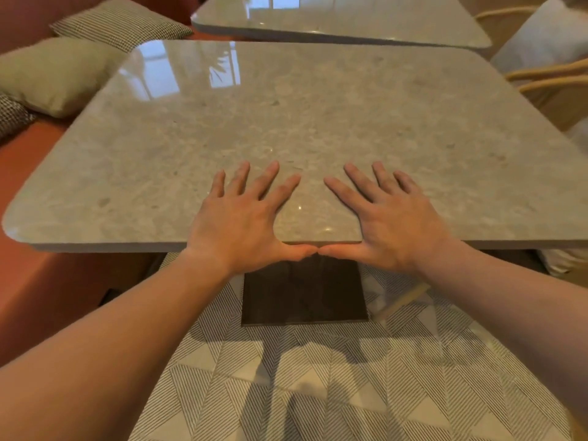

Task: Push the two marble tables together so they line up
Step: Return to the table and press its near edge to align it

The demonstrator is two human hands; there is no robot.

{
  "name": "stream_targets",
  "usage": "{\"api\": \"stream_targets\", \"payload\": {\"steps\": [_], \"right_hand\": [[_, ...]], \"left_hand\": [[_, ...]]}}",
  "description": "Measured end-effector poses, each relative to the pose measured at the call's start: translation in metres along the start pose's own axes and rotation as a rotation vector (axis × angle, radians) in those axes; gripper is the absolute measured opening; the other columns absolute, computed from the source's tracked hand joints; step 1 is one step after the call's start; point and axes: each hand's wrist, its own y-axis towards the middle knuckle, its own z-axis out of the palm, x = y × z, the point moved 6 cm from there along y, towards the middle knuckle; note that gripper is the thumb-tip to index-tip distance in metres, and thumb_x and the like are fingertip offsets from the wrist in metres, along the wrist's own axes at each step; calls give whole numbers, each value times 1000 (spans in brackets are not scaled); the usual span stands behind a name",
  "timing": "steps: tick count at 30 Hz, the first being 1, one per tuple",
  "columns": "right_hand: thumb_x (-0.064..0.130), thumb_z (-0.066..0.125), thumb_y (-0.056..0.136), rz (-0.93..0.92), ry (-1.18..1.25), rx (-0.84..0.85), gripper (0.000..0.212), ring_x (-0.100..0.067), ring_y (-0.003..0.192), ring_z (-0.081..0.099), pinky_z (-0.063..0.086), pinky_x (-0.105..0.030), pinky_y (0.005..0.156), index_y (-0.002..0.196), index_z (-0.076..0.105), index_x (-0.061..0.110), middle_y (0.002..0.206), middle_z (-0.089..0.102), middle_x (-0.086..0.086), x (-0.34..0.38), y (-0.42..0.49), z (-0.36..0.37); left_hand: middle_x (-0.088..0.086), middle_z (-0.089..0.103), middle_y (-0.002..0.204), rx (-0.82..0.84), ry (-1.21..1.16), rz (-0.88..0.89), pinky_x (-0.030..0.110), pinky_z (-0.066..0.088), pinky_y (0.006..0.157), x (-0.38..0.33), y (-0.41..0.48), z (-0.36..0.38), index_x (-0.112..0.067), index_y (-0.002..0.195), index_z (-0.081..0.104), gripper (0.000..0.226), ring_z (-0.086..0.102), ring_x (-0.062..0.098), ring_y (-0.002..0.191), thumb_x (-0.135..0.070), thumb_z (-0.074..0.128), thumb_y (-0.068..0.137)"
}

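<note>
The near marble table (pixel 318 116) fills the middle of the view, pale grey-green and glossy, with rounded corners. My left hand (pixel 245 221) and my right hand (pixel 391 218) lie flat on its near edge, fingers spread on top, thumbs hooked along the edge and touching tip to tip. A second marble table (pixel 343 23) stands beyond it, set off at a slight angle. A narrow gap separates the two tops, wider on the left side.
A red bench (pixel 28 192) with a green cushion (pixel 57 71) and a checked cushion (pixel 121 20) runs along the left. Wicker chairs (pixel 553 84) stand at the right. The table's dark square base (pixel 304 294) rests on patterned floor tiles (pixel 318 377).
</note>
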Motion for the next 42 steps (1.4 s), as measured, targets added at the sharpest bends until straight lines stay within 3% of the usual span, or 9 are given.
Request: {"api": "stream_targets", "payload": {"steps": [10, 26, 36, 42], "right_hand": [[104, 5, 70, -3, 27, -1, 118, -48, 162, 20, 20, -63, 129, 169, 4, 40, 180, 14, -6, 1, 29, -1], [104, 5, 71, 34, 28, -46, 116, -44, 162, 24, 21, -61, 130, 168, 6, 40, 179, 19, -5, 3, 36, 2], [106, 2, 69, 94, 51, -17, 118, -43, 164, 16, 16, -61, 132, 167, -2, 42, 180, 11, -3, 11, 56, 1], [106, 3, 70, 114, 51, -24, 117, -45, 164, 17, 17, -63, 131, 167, 0, 41, 180, 12, -4, 18, 75, -2]], "left_hand": [[-7, 15, 182, -40, 26, 24, 62, 16, 134, 21, 26, 4, -48, 168, 5, 133, 18, 36, 168, -115, -9, 54], [-11, 12, 181, -41, 14, 59, 56, 13, 134, 32, 37, 4, -50, 168, 2, 134, 16, 32, 169, -115, -7, 51], [-11, 11, 181, -52, 7, 101, 57, 13, 134, 53, 54, 5, -51, 167, 1, 133, 15, 31, 169, -115, -9, 50], [-17, 9, 181, -45, 7, 105, 54, 13, 135, 72, 70, 5, -54, 165, -1, 130, 15, 27, 170, -115, 1, 50]]}}
